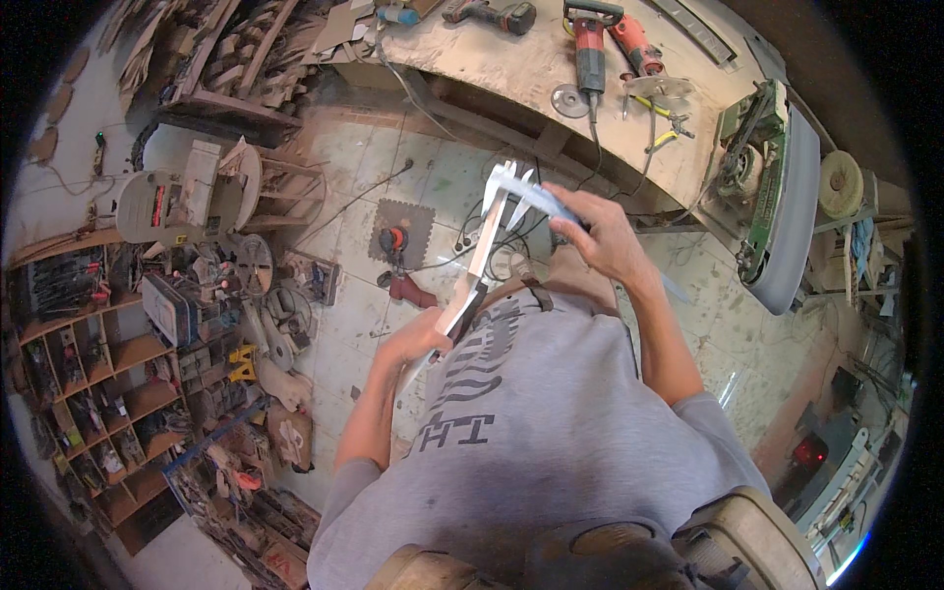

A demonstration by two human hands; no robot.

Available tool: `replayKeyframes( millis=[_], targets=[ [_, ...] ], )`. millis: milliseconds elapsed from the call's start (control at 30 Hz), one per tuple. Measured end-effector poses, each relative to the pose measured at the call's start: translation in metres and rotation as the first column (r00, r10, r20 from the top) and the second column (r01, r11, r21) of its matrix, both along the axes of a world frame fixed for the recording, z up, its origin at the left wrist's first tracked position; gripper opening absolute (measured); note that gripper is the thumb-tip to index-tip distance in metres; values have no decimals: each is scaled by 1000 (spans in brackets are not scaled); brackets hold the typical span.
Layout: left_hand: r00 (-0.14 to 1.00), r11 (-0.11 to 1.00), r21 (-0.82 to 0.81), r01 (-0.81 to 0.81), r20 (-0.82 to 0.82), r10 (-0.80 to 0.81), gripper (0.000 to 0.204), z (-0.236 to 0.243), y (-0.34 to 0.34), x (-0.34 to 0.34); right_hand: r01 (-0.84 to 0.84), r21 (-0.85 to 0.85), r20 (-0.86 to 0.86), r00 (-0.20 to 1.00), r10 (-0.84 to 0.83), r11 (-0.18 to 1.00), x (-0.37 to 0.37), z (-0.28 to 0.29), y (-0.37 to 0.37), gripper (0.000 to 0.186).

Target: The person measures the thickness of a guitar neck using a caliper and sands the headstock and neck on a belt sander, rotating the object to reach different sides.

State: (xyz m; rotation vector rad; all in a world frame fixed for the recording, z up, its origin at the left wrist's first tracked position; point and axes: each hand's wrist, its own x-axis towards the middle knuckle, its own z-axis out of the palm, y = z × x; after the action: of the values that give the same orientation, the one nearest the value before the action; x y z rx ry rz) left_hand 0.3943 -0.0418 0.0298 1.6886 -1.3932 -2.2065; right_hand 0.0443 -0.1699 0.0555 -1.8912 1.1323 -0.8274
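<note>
A long, narrow wooden strip [482, 252], pale along its face and browner on one side, slanted in midair, its far end leaning to the right and its near end partly covered, with a dark patch just above the covered part. A silver-grey caliper [543, 198] sat at the strip's far end, its pointed jaws parted around that tip and its beam sloping away to the strip's right; whether both jaws touched the strip was too small to tell

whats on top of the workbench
The workbench has, among other things, a drill, two red power tools and yellow-handled pliers. The surface directly beneath them is covered.
</note>
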Motion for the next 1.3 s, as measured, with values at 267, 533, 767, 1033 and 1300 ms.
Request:
replayKeyframes(
  millis=[267, 533, 767, 1033, 1300],
  targets=[
    [987, 987, 81, -142, -57, 147, 20, 13, -4, -19, -65, -68, -88, 994, 59, 996, 20, 8, 18, 43],
    [970, 968, 106, -228, -60, 235, 20, 11, -1, -21, -45, -12, -173, 984, 42, 999, 20, 19, 20, 44],
    [980, 979, 63, -195, -38, 197, 19, 9, -1, -21, -1, 36, -218, 976, 9, 999, 17, 27, 20, 43],
    [985, 985, 54, -167, -32, 168, 22, 6, -1, -20, 51, -76, -254, 965, -69, 996, 18, 20, 24, 42],
    [985, 985, 58, -164, -41, 167, 21, 4, -1, -20, 51, -127, -268, 960, -84, 991, 19, 19, 24, 41]
  ],
)
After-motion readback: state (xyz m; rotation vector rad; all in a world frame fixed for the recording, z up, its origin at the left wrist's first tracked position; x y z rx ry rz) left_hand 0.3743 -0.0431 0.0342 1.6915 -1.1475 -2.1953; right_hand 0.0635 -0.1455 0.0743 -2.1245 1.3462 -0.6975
